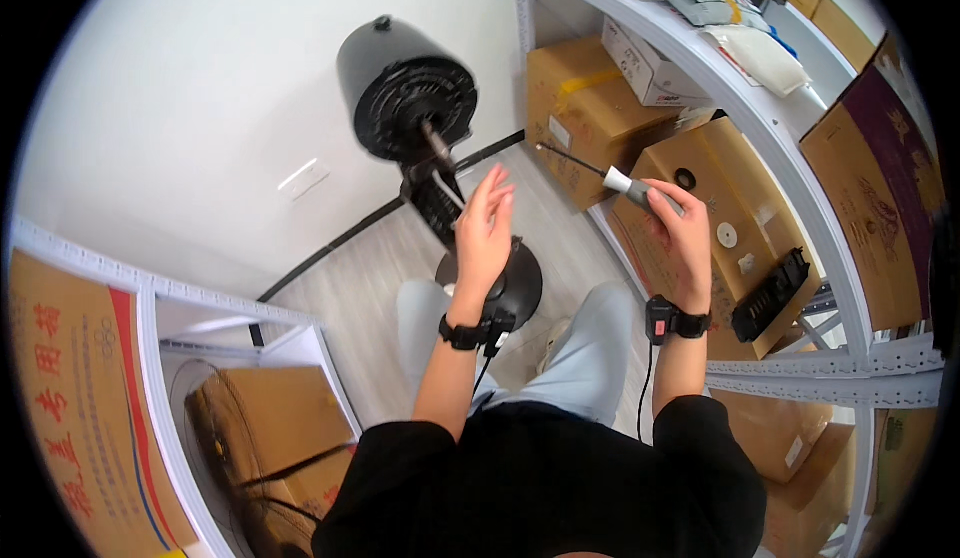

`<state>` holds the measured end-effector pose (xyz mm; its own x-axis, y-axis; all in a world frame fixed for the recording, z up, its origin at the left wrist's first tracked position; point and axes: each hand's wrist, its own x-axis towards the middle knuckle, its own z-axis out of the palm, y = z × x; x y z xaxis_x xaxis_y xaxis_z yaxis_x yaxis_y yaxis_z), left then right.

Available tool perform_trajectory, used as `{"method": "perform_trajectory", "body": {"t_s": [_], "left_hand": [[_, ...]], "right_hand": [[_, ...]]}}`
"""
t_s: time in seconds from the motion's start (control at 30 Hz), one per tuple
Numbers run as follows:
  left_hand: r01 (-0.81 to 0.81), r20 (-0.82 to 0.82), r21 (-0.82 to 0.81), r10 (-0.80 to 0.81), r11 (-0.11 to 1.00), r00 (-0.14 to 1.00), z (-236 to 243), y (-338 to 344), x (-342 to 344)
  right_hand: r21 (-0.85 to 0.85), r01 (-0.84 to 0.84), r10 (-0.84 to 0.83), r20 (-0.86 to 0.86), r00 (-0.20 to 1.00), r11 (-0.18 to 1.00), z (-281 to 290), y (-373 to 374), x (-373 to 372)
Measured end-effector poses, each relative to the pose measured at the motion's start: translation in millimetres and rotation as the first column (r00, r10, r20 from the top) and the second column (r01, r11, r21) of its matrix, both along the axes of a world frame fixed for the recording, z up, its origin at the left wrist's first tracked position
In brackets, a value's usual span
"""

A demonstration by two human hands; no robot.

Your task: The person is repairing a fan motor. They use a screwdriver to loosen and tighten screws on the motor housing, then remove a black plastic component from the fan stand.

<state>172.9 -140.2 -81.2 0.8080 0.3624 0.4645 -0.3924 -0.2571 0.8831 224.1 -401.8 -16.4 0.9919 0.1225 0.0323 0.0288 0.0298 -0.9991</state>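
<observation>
Screwdriver (612,178), clamped in the right hand (688,238), out ahead of the chest and right of centre, handle buried in the fist, thin dark shaft sticking out up and to the left. Long axis runs from the fist toward the fan motor housing (405,93), tip well short of it and off to its right.

Far left: cardboard box with red print behind a white shelf frame (150,308), below it a wire fan grille (215,428) leaning on another carton. Further right, up high: black motor housing, round vented face turned down toward the viewer, bare spindle (438,145) poking out of its middle. Below the spindle, just beside it but apart: left hand (483,233), flat and open, fingers together and pointing up, holding nothing. Nearer to the spindle than the screwdriver tip by a clear margin. Under that hand, down on the floor: round black fan base (520,283). Right again: the fisted right hand, then cartons on white shelving (800,168), with a black plastic part (768,296) lying on one of the boxes.
</observation>
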Motion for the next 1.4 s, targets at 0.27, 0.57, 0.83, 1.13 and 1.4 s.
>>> {"method": "perform_trajectory", "body": {"t_s": [0.27, 0.57, 0.83, 1.13, 1.4], "left_hand": [[0.336, 0.056, -0.603, -0.382, 0.723, 0.922, 15.1, 13.7, -33.6], [0.219, 0.118, -0.806, -0.214, 0.55, 0.97, 24.6, 48.5, -60.4], [0.22, 0.172, -0.892, -0.154, 0.395, 0.973, 29.0, 55.9, -68.8], [0.23, 0.187, -0.885, -0.144, 0.405, 0.972, 35.2, 47.7, -63.1], [0.24, 0.17, -0.863, -0.193, 0.445, 0.966, 48.3, 46.0, -60.4]], "right_hand": [[-0.197, -0.163, 0.178, 0.06, 0.982, 0.967, 13.8, 9.3, -63.7], [-0.188, -0.195, 0.23, 0.19, 0.954, 0.963, 4.4, 48.2, -89.4], [-0.353, -0.068, 0.251, 0.505, 0.826, 0.933, 5.7, 67.5, -104.7], [-0.369, 0.057, 0.23, 0.684, 0.693, 0.928, 5.6, 66.7, -112.8], [-0.428, 0.207, 0.252, 0.789, 0.56, 0.88, 12.3, 60.0, -119.8]]}}
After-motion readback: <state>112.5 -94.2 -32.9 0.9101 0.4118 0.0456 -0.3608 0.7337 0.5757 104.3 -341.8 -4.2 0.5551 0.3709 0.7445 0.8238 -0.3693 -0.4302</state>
